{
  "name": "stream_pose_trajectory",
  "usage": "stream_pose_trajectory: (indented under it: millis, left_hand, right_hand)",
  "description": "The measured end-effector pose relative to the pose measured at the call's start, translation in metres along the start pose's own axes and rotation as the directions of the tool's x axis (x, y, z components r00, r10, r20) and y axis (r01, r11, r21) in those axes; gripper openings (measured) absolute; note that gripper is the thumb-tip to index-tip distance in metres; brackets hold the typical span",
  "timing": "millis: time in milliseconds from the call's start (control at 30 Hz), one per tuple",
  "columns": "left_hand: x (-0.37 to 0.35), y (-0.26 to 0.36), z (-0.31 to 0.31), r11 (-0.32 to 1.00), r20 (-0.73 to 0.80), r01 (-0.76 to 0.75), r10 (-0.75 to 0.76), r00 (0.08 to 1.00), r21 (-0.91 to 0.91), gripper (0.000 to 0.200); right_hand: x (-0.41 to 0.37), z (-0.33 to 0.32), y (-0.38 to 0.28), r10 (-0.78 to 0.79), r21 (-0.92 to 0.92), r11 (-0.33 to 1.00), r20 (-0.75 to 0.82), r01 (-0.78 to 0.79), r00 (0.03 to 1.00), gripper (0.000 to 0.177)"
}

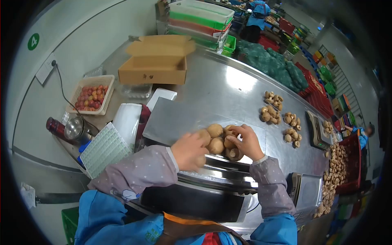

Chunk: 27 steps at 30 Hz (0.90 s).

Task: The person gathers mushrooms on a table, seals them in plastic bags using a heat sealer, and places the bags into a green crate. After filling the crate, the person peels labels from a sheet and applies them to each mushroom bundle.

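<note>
A cluster of several brown mushrooms sits close together at the middle of the metal table, near the front edge of a machine. My left hand, blurred by motion, is at the left side of the cluster, its fingers curled by the mushrooms there. What it grips is hard to make out. My right hand touches the right side of the cluster, with thumb and fingers bent around a mushroom.
Small mushroom piles lie to the right, before a scale and a large mushroom heap. Left are an open cardboard box, a fruit basket and a label sheet. Other people stand farther off.
</note>
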<state>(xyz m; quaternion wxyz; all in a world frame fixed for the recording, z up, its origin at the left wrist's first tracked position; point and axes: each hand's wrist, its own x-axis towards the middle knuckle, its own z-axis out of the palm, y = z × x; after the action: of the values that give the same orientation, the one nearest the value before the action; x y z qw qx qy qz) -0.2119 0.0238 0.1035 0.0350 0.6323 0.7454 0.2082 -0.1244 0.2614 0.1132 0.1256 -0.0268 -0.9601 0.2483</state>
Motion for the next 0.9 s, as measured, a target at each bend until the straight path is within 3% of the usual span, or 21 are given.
stream_pose_trajectory:
  millis: [33,100,133,267,333,367,433,467,567,600,667,700,767,800,833,867,900]
  left_hand:
    - [-0.002,-0.001,0.005,0.999,0.052,0.005,-0.007,0.999,0.052,0.053]
    - [-0.002,-0.002,0.007,0.999,0.108,0.026,-0.03,0.994,0.039,0.049]
    - [0.0,-0.001,0.003,0.999,0.167,0.03,-0.035,0.985,0.029,0.045]
    - [0.011,0.009,-0.02,0.979,0.114,0.121,-0.103,0.988,-0.162,0.042]
    - [0.028,0.009,-0.025,0.971,-0.243,0.05,-0.109,0.964,-0.235,0.041]
    - [0.035,0.002,-0.015,0.97,-0.244,0.053,-0.112,0.963,-0.238,0.041]
    - [0.053,-0.017,0.001,0.996,-0.367,-0.045,0.012,0.93,-0.082,0.043]
    - [0.058,-0.021,0.001,0.963,-0.051,0.073,-0.089,0.995,-0.259,0.05]
    - [0.063,-0.019,0.012,0.903,-0.122,0.136,-0.201,0.972,-0.407,0.061]
    - [0.067,-0.016,0.017,0.902,-0.118,0.135,-0.199,0.973,-0.409,0.061]
    - [0.079,-0.008,0.028,0.965,-0.231,0.211,-0.243,0.942,-0.153,0.071]
    - [0.083,-0.009,0.031,0.965,-0.231,0.212,-0.244,0.942,-0.155,0.071]
    - [0.092,-0.012,0.031,0.948,0.039,0.274,-0.271,0.962,-0.163,0.071]
    - [0.094,-0.016,0.03,0.948,0.039,0.271,-0.269,0.962,-0.165,0.071]
    - [0.094,-0.017,0.021,0.913,0.117,0.273,-0.249,0.962,-0.304,0.066]
    - [0.093,-0.018,0.016,0.855,0.191,0.28,-0.216,0.958,-0.436,0.062]
    - [0.092,-0.02,0.02,0.856,0.194,0.275,-0.208,0.959,-0.438,0.062]
  right_hand:
    - [-0.001,0.002,0.0,-0.008,0.003,1.0,0.014,0.008,1.0,0.02]
    - [-0.006,0.003,0.005,0.056,0.192,0.981,-0.081,-0.04,0.995,0.024]
    - [-0.008,0.004,0.009,0.135,0.239,0.962,-0.004,-0.131,0.991,0.031]
    - [-0.022,-0.005,0.016,0.1,0.204,0.976,-0.077,-0.082,0.992,0.047]
    - [-0.03,-0.012,0.02,0.092,0.253,0.963,0.013,-0.093,0.996,0.075]
    - [-0.033,-0.012,0.024,0.092,0.252,0.963,0.017,-0.093,0.996,0.075]
    - [-0.035,-0.012,0.03,-0.075,0.235,0.971,0.107,0.048,0.991,0.101]
    - [-0.037,-0.013,0.029,-0.041,0.264,0.964,0.188,-0.011,0.981,0.112]
    - [-0.048,-0.014,0.033,0.092,0.292,0.949,0.1,-0.117,0.991,0.088]
    - [-0.051,-0.014,0.034,0.096,0.292,0.949,0.1,-0.122,0.99,0.088]
    - [-0.054,-0.012,0.029,0.379,0.426,0.794,0.209,-0.433,0.901,0.068]
    - [-0.057,-0.007,0.028,0.38,0.426,0.794,0.21,-0.434,0.901,0.068]
    - [-0.058,0.004,0.02,0.349,0.413,0.836,0.108,-0.362,0.931,0.056]
    - [-0.06,0.003,0.014,0.415,0.459,0.787,0.101,-0.412,0.904,0.047]
    - [-0.061,0.006,0.01,0.42,0.457,0.786,0.1,-0.416,0.902,0.047]
    - [-0.063,0.009,0.006,0.388,0.418,0.841,-0.023,-0.344,0.921,0.045]
    - [-0.064,0.012,0.002,0.345,0.367,0.889,-0.145,-0.273,0.927,0.043]
